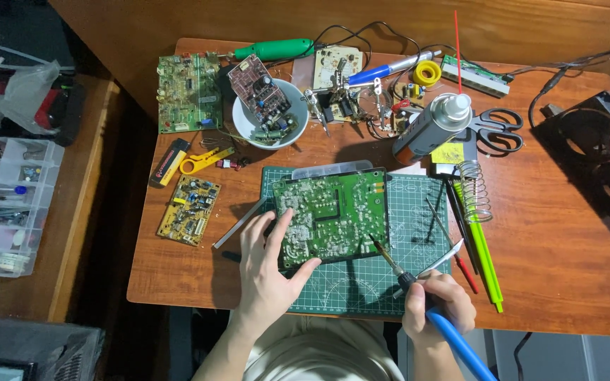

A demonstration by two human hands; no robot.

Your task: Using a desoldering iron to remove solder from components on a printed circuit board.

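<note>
Nearest the camera, right hand (438, 307) wrapped tight around a blue-handled soldering iron (418, 296), tip angled up and left to touch the lower right edge of the green circuit board (333, 215) — a pencil-like grip, apparently for fine control of the tip. Held in the same fist, a pair of tweezers (435, 262) sticking out to the upper right. Left hand (268, 271) clamped on the board's lower left corner, thumb underneath and fingers spread over the solder side, seemingly to steady it and keep it tilted toward the iron. Board resting on a green cutting mat (361, 282), probably there to shield the wood from heat. Just right of the mat, a coiled iron stand (474, 190) and a green tool (487, 261), within easy reach. Left of the mat, a small yellow circuit board (189, 210). Farther back — a spray can (428, 128) lying on its side with its red straw pointing up, black scissors (499, 128), a white bowl (245, 121) holding another board and loose parts, and a second green board (188, 93). Reddish-brown wooden table (559, 240) beneath it all, cluttered along the far edge. At far left, on a separate lower surface, a clear compartment box (5, 204) of small parts.
</note>
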